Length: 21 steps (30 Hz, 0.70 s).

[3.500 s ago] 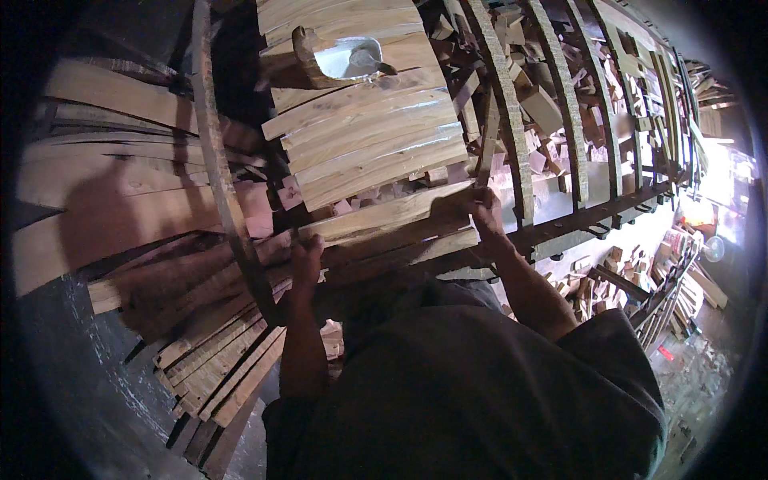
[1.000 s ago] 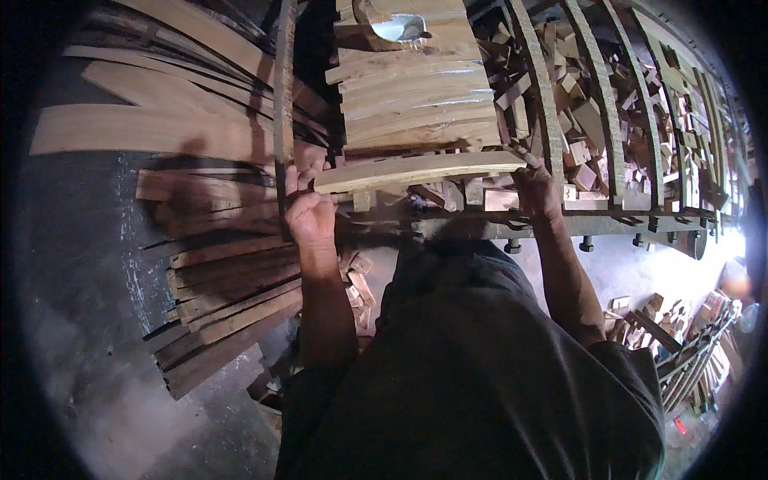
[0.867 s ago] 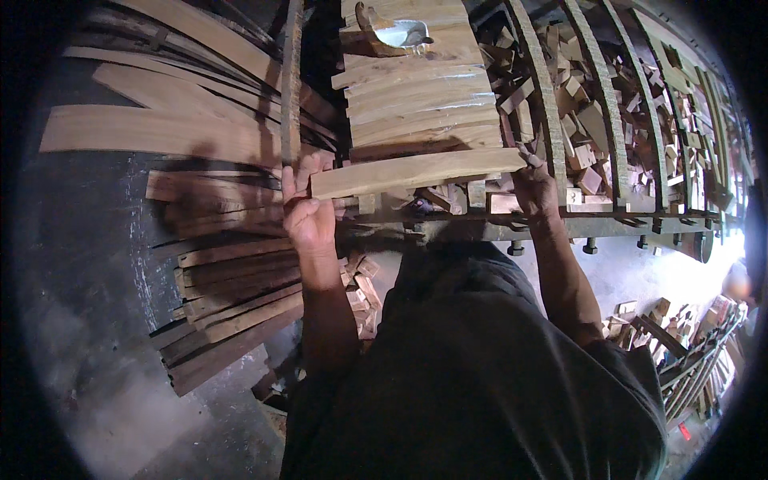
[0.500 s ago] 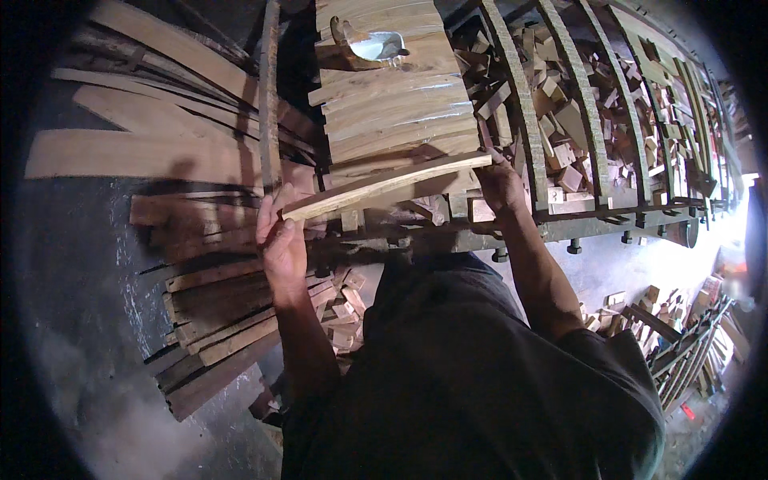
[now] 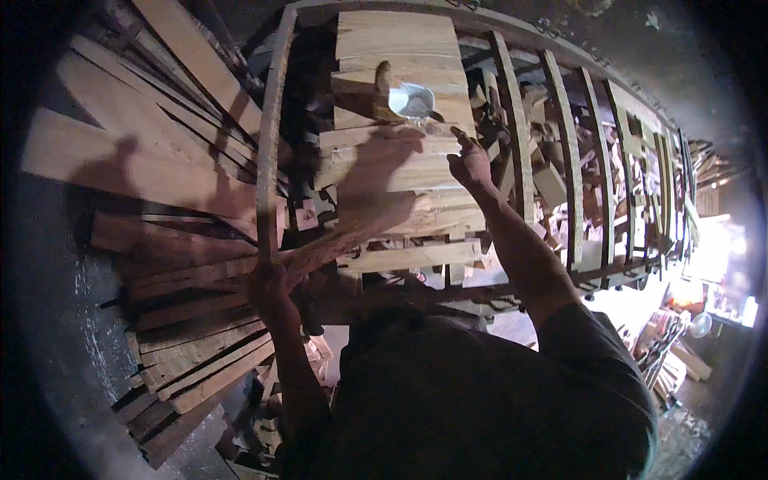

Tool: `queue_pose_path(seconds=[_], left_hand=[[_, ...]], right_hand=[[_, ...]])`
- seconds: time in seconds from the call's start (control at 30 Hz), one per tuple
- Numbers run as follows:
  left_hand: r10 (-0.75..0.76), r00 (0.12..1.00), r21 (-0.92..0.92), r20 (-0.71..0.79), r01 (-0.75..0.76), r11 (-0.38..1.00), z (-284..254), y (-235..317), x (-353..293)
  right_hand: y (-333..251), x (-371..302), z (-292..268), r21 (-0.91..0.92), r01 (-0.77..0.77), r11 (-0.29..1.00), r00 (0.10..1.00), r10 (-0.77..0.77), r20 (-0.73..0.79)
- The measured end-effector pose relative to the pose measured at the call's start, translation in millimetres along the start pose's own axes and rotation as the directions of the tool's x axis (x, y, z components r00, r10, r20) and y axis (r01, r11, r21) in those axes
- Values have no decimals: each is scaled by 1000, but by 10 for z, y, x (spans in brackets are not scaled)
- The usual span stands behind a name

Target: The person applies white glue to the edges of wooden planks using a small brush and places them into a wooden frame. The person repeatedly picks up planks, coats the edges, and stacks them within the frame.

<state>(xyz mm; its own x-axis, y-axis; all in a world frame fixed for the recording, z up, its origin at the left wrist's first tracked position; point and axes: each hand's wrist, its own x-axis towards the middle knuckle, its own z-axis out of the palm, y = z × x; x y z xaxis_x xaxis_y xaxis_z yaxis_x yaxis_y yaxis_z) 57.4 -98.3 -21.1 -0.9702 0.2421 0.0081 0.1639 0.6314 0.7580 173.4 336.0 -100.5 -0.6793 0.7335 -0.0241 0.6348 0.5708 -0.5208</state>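
My left hand (image 5: 270, 282) is wrapped round the near end of a wooden strip (image 5: 352, 240), which slants up and away over the boards, in shadow. My right hand (image 5: 472, 164) reaches over the right side of the row of light wooden boards (image 5: 396, 40), its forefinger stretched out and nothing visible in it. Just beyond those fingertips sits a cut-open container (image 5: 412, 100) with a pale inside, a white substance in it and a dark tip at its right edge. A separate light strip (image 5: 412, 256) lies at the near side of the boards.
A metal rack (image 5: 516, 128) with crossbars carries the boards. Wood offcuts (image 5: 548, 184) are heaped under its bars on the right. Long planks (image 5: 152, 168) fan out on the left, with more stacked boards (image 5: 200, 360) nearer me. Bright light comes from the right.
My right hand has let go of the strip's right end and moved away toward the container. My left hand keeps the strip, now tilted and darker. The view has shifted.
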Motion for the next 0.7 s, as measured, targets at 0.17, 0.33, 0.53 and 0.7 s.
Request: queue_pose_path(seconds=[0.17, 0.33, 0.53, 0.7], left_hand=[[-143, 986, -20, 88, 145, 989, -41, 173, 197], [-138, 988, -127, 72, 147, 981, 117, 144, 251], [-84, 987, -130, 137, 102, 986, 42, 442, 267], [112, 956, -153, 273, -72, 986, -72, 743, 195]], right_hand=[[72, 860, 302, -345, 296, 891, 955, -265, 135], [-277, 1233, 137, -295, 389, 873, 908, -417, -36], [-146, 1335, 243, -231, 411, 882, 908, -419, 18], [390, 1483, 225, 401, 117, 909, 983, -163, 81]])
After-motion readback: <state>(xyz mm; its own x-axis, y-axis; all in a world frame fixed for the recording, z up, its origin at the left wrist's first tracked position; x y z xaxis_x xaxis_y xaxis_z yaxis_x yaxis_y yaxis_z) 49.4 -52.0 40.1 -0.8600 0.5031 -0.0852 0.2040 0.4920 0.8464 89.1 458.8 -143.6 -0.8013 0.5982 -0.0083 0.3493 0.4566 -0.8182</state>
